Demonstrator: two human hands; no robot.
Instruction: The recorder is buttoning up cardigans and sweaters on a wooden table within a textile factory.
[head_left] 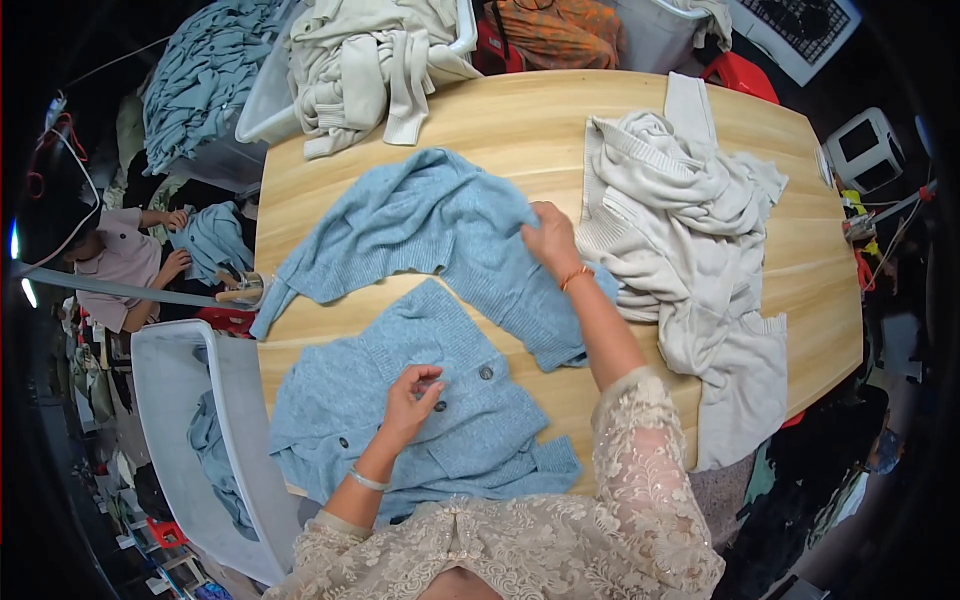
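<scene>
My right hand (552,243) is closed on the right side of a light blue knit sweater (400,220), which lies spread in a curve across the middle of the table, one sleeve reaching left. Nearer to me rests a light blue cardigan (340,385) with dark buttons and a ribbed edge. Over its buttoned front is my left hand (408,402), holding nothing, its fingers loosely bent and the thumb apart. To the right of my right hand, cream knit garments (690,240) lie in a crumpled heap, one hanging toward the table's near right edge.
The wooden table (520,110) has a bin (262,125) of cream knitwear at its far left edge. Blue garments (215,80) are piled beyond it. A white bin (240,400) stands at the left, near a co-worker (125,250) handling blue knitwear.
</scene>
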